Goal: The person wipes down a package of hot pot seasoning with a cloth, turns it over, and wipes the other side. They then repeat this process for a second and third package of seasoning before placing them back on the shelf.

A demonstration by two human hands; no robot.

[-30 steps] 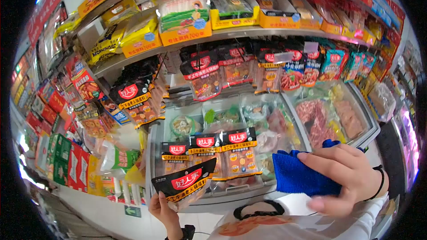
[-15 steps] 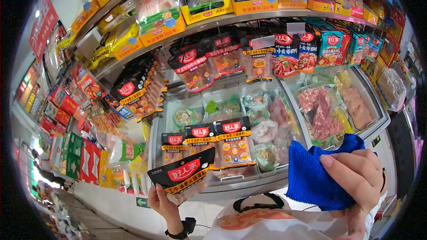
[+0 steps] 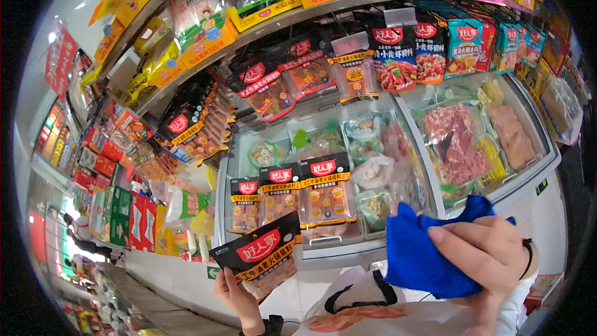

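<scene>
In the head view, my left hand (image 3: 239, 298) pinches the lower left edge of a hotpot seasoning packet (image 3: 267, 260) with a black top, red label and clear lower part. The packet is tilted, its front facing me. My right hand (image 3: 488, 252) grips a bunched blue cloth (image 3: 420, 255), thumb on top and other fingers partly hidden. Beyond the held packet, similar packets (image 3: 328, 190) lie side by side on the glass lid of a chest freezer (image 3: 373, 250).
Through the freezer glass show bagged foods and sliced meat (image 3: 457, 143). Hanging packets (image 3: 395, 56) line the shelf (image 3: 280, 25) above. To the left stand stacked boxes (image 3: 143, 221) and a hanging row of packets (image 3: 193, 124). A white apron (image 3: 373, 317) covers my front.
The camera view has shifted a little. The held packet sits slightly lower and right in view, its front turned up more; the cloth sits slightly further left. Both grips stay the same.
</scene>
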